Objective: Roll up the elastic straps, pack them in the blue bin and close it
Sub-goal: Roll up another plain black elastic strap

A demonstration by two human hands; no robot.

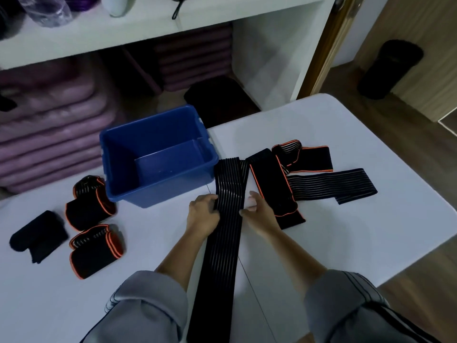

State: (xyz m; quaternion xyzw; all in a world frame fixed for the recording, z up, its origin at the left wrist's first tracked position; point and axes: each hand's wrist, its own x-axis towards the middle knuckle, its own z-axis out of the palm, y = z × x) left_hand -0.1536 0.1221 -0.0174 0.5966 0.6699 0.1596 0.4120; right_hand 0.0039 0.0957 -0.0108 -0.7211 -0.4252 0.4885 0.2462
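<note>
A long black striped elastic strap [223,246] lies flat on the white table [321,134], running from its far end beside the blue bin [158,154] down toward me. My left hand [204,214] grips the strap's left edge. My right hand [259,212] holds its right edge with thumb and fingers. The bin is open and holds nothing. Three rolled straps lie left of the bin: two black ones with orange trim [90,203] [96,248] and a plain black one [38,235].
Unrolled straps lie to the right: an orange-edged one [274,186], another folded one [306,157] and a striped one [333,185]. Behind the table stand white shelves [138,28] with stacked purple mats [49,120]. A black roll [389,68] stands on the wooden floor.
</note>
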